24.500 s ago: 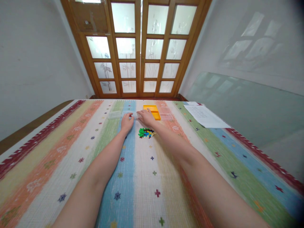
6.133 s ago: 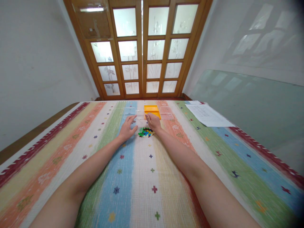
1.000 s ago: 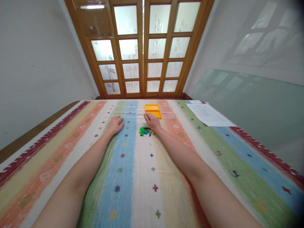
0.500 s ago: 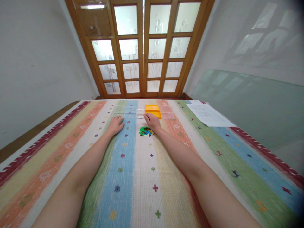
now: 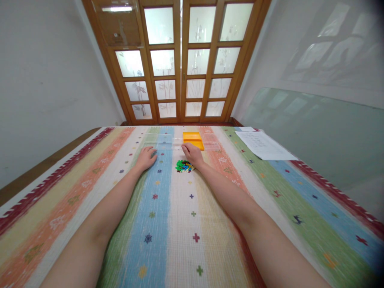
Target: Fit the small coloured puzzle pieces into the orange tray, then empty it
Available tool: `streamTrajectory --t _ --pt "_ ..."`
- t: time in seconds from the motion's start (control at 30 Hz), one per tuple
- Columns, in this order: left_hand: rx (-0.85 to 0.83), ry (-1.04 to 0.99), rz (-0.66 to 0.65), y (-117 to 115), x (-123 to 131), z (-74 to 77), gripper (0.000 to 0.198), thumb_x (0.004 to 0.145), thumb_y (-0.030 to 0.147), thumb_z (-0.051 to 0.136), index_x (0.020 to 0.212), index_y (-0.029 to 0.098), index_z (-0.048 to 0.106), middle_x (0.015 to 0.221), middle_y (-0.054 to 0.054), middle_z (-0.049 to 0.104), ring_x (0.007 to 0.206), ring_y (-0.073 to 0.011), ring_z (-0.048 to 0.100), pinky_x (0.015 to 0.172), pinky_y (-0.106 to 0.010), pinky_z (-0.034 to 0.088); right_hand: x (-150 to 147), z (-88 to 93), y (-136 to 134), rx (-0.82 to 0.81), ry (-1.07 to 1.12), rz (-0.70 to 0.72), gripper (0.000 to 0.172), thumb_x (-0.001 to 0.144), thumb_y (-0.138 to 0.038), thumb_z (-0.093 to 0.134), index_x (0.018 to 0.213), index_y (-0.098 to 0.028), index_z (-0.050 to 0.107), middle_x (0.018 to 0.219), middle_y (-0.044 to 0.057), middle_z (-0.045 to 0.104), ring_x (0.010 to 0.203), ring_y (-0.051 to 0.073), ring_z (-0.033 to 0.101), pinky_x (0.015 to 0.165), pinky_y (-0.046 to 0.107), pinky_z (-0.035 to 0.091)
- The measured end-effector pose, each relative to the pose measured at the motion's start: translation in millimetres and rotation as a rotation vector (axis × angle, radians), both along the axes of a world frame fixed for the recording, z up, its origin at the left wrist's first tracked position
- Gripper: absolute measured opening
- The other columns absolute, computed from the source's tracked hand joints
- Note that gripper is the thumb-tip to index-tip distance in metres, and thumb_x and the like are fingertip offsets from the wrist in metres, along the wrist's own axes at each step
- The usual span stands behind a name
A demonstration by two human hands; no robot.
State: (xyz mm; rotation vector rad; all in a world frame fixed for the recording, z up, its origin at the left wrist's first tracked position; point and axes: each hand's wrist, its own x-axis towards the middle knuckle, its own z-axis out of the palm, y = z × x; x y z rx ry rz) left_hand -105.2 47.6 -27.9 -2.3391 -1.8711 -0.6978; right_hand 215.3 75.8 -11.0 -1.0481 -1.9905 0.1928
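On the cloth, my left hand (image 5: 146, 158) lies palm down with its fingers loosely stretched. Its fingertips are at the front edge of a clear plastic tray (image 5: 165, 139), and I see nothing held in it. My right hand (image 5: 193, 155) has its fingers curled in and closed; whatever they hold, if anything, is hidden. Just beyond it sits an orange two-part box (image 5: 193, 136), partly covered by the fingers. A small pile of green, blue, yellow and dark red plastic pieces (image 5: 182, 166) lies beside my right wrist.
Another clear plastic tray (image 5: 211, 142) stands to the right of the orange box. Printed paper sheets (image 5: 264, 145) lie at the far right of the table. The striped tablecloth (image 5: 180, 240) covers the tabletop, and a wooden glass-paned door (image 5: 181, 64) stands behind it.
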Motion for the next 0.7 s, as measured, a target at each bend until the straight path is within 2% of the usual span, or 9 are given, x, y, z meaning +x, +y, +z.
streamTrajectory --t 0.7 --pt "0.058 -0.001 -0.025 -4.0 6.1 8.6 0.036 0.097 0.033 0.054 0.123 0.019 0.075 0.144 -0.013 0.064 0.138 -0.0313 0.052 0.126 -0.052 0.034 0.7 0.5 -0.1 -0.004 -0.027 -0.004 0.037 0.111 -0.045 0.040 0.105 -0.024 0.071 0.104 0.007 0.074 0.098 0.023 0.066 0.085 0.030 0.044"
